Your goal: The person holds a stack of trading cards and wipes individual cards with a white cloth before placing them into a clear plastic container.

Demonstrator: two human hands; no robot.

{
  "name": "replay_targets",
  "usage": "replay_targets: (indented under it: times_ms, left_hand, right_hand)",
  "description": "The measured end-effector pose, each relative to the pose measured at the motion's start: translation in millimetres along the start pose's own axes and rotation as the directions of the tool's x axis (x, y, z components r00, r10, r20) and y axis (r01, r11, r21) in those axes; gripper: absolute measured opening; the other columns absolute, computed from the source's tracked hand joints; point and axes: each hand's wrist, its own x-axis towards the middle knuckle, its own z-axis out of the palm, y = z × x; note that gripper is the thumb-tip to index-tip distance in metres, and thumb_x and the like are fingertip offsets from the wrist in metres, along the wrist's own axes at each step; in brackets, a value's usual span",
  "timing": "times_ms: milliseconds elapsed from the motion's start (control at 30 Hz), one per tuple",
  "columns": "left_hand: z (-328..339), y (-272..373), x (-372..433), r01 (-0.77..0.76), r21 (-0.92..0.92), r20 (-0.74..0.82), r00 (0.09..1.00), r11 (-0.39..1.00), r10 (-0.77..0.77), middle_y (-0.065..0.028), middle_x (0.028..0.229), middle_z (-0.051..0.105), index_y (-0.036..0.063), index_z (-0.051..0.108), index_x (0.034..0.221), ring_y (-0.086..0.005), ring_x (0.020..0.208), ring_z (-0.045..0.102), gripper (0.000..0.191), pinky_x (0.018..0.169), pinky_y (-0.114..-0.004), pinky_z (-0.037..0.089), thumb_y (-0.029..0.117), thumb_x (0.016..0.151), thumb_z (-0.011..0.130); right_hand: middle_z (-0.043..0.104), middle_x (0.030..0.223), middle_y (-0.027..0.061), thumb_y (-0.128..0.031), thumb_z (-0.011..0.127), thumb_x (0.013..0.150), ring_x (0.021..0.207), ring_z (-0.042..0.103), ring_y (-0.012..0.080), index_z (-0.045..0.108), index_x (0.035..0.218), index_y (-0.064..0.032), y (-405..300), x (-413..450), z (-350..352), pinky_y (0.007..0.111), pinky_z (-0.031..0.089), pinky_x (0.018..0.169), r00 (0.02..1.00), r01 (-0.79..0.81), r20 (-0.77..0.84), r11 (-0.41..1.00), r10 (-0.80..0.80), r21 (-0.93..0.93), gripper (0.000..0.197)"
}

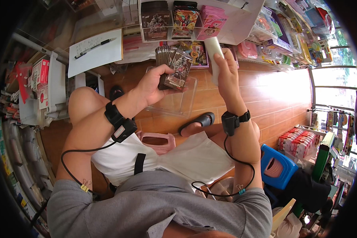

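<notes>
My left hand (151, 84) is closed around a bunch of dark foil card packs (177, 69), their edges fanned upward and the front one facing me. In my right hand (228, 70) is a pale, flat, whitish strip (212, 47); what it is made of I cannot tell. Its upper end reaches the front of a white display box (241, 17). Three upright stacks stand in that box: dark packs (155, 20), multicoloured packs (185, 22) and pink packs (211, 22). Below my left hand is a clear plastic tray (192, 102), partly hidden.
Left of the display lies white paper (104, 58) with handwriting and a pen (94, 48). Packaged goods (273, 32) crowd the right shelf. A pink stool (166, 144) is between my legs, and a blue stool (278, 168) stands at right. Shelving (56, 83) is at left.
</notes>
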Motion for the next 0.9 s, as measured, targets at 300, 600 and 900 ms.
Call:
replay_targets:
  times_ms: [300,600,900]
  left_hand:
    - [3,1,-9,-0.067,0.014,-0.106,0.992,0.998,0.068,-0.0193,0.112,0.068,-0.0052,0.06,0.122,-0.0336,0.111,0.068,0.035,0.103,-0.058,0.053,0.01,0.091,0.053]
    - [-7,-3,-5,0.003,0.009,0.099,0.995,1.0,-0.004,-0.0159,0.122,0.067,-0.004,0.057,0.128,-0.0321,0.112,0.066,0.039,0.107,-0.057,0.05,0.01,0.093,0.051]
    - [-1,3,-6,-0.059,-0.066,-0.007,0.998,0.996,0.059,-0.0171,0.116,0.07,-0.0039,0.062,0.121,-0.0299,0.106,0.07,0.032,0.102,-0.057,0.053,0.008,0.093,0.053]
  right_hand:
    - [0.055,0.101,0.0155,-0.008,0.073,0.085,0.081,0.058,0.0315,0.07,0.127,-0.0073,2,-24,42,0.041,0.049,0.07,0.713,0.689,0.527,0.321,-0.463,-0.65,0.042]
    - [0.055,0.101,0.0165,-0.009,0.07,0.087,0.091,0.057,0.0345,0.068,0.13,-0.0069,5,-7,31,0.045,0.048,0.079,0.713,0.637,0.475,0.192,-0.516,-0.747,0.043]
    - [0.055,0.1,0.015,-0.008,0.072,0.085,0.092,0.058,0.0331,0.069,0.126,-0.0054,13,-11,32,0.044,0.048,0.079,0.76,0.546,0.386,0.192,-0.522,-0.816,0.041]
